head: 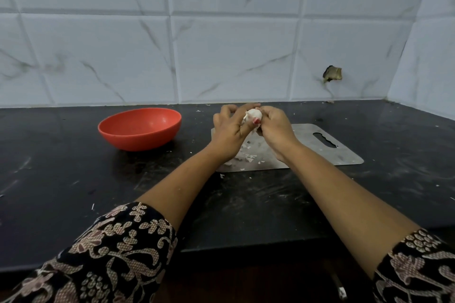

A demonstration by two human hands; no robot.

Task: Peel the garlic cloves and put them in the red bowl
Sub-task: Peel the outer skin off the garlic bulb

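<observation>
A white garlic bulb (253, 113) is held up above the steel cutting board (317, 149), between both hands. My left hand (229, 130) grips it from the left, the thumb pressed on its front. My right hand (273, 125) holds it from the right with curled fingers. Part of the bulb is hidden behind the fingers. The red bowl (139, 128) stands on the black counter to the left of the board; I see nothing in it. Bits of papery garlic skin (247, 156) lie on the board below my hands.
The black counter (73, 179) runs to a tiled wall behind, with a corner wall at the far right. A dark hole (332, 73) breaks the tile above the counter. Small skin flakes are scattered on the counter around the board.
</observation>
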